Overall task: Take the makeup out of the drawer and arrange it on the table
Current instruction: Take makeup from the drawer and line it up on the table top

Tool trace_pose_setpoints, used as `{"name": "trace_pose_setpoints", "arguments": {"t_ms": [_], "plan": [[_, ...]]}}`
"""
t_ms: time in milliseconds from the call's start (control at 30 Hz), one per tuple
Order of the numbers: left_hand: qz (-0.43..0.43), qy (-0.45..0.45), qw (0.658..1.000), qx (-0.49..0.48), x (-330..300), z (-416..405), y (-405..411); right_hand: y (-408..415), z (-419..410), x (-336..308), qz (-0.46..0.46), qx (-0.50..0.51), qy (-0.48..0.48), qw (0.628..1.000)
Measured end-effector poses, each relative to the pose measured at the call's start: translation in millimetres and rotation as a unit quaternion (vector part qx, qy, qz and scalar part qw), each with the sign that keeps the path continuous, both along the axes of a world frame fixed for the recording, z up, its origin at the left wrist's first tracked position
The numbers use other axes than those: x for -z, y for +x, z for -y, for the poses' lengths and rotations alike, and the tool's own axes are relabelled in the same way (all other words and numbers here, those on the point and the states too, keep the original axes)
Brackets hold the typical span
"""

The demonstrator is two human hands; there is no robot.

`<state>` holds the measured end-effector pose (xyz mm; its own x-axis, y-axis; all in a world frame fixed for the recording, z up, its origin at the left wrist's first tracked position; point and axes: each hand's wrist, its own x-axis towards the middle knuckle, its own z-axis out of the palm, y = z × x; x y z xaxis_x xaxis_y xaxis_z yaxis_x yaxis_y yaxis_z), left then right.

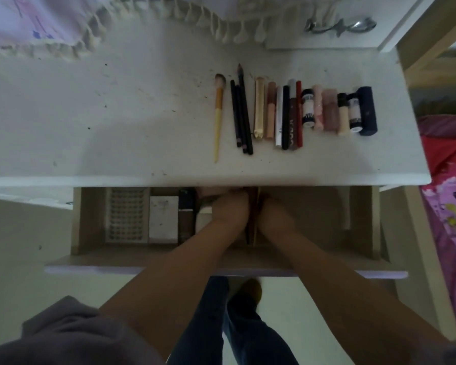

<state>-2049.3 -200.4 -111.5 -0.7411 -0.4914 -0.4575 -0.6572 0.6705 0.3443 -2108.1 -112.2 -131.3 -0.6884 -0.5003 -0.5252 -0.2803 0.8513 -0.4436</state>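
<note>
Both my hands are down in the open drawer (90, 219), reaching toward the back where the bench (116, 114) edge overhangs. My left hand (228, 204) and right hand (267, 206) sit close together with some long thin sticks (252, 227) between them, brushes or pencils I'd guess. My fingers are tucked under the bench lip, so I honestly can't tell whether they're clenched on those sticks or just feeling around.

Most of the makeup is already out and lined up on the bench: a yellow-handled brush (218, 111) on the left, then black pencils (241, 114), then a tight row of tubes and lipsticks (313, 109) ending in a dark blue tube (368, 111). All parallel, side by side, so everything's easy to see and nothing rolls off.

Left in the drawer, to the left of my hands: a tray of lashes (127, 214), a white box (163, 218) and a dark bottle (186, 217) beside it. I reckon the sticks go up next to the pencils.
</note>
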Motion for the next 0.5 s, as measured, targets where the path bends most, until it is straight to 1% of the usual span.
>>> {"name": "trace_pose_setpoints", "arguments": {"t_ms": [67, 167, 200, 233, 267, 300, 333, 367, 400, 433, 500], "plan": [[-0.015, -0.086, 0.995, 0.056, -3, -6, -5, -8, -14, -3, -0.01, 0.014, 0.013, 1.0], [0.063, -0.092, 0.986, 0.123, -14, -15, -13, -22, -35, -11, -0.021, 0.025, 0.03, 0.999], [0.08, -0.089, 0.985, 0.124, -16, -17, -16, -26, -39, -11, -0.026, 0.03, 0.038, 0.998], [0.086, -0.09, 0.984, 0.126, -19, -19, -17, -29, -41, -13, -0.028, 0.028, 0.05, 0.998], [0.064, -0.107, 0.981, 0.15, -17, -23, -15, -31, -43, -12, -0.035, 0.023, 0.06, 0.997], [0.09, -0.102, 0.98, 0.147, -14, -25, -15, -32, -44, -12, -0.04, 0.019, 0.068, 0.997], [0.075, -0.09, 0.983, 0.142, -12, -28, -16, -33, -45, -13, -0.046, 0.018, 0.074, 0.996], [0.086, -0.083, 0.984, 0.135, -4, -31, -16, -35, -47, -14, -0.053, 0.016, 0.08, 0.995], [0.063, -0.096, 0.983, 0.142, 4, -32, -16, -36, -48, -15, -0.063, 0.015, 0.084, 0.994], [0.07, -0.08, 0.985, 0.139, 5, -32, -17, -38, -50, -16, -0.076, 0.011, 0.085, 0.993], [0.068, -0.082, 0.986, 0.13, 2, -34, -17, -41, -55, -23, -0.089, -0.005, 0.088, 0.992]]}}
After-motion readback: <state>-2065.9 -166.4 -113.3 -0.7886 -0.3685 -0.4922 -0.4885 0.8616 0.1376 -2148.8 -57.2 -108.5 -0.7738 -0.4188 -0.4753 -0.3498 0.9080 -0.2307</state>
